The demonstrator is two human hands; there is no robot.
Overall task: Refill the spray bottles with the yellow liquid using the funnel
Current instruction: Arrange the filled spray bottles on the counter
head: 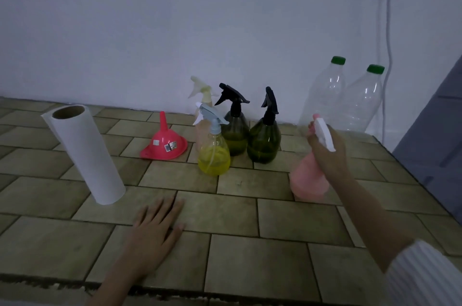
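Note:
My right hand (pixel 327 153) grips the neck of a pink spray bottle (pixel 308 178) with a white trigger head, standing on the tiled table at the right. My left hand (pixel 155 230) rests flat on the table (pixel 250 218), fingers spread. A pink funnel (pixel 163 143) lies upside down, spout up, left of the bottle group. A clear spray bottle (pixel 214 155) with a pale blue head holds yellow liquid. Behind it stand two dark green spray bottles (pixel 235 136) (pixel 263 142) with black heads and a pale one (pixel 203 103) with a cream head.
A paper towel roll (pixel 85 153) stands at the left. Two large clear plastic bottles (pixel 325 96) (pixel 360 106) with green caps stand against the wall at the back right. A white cable (pixel 388 31) hangs down the wall. The table's front edge runs along the bottom.

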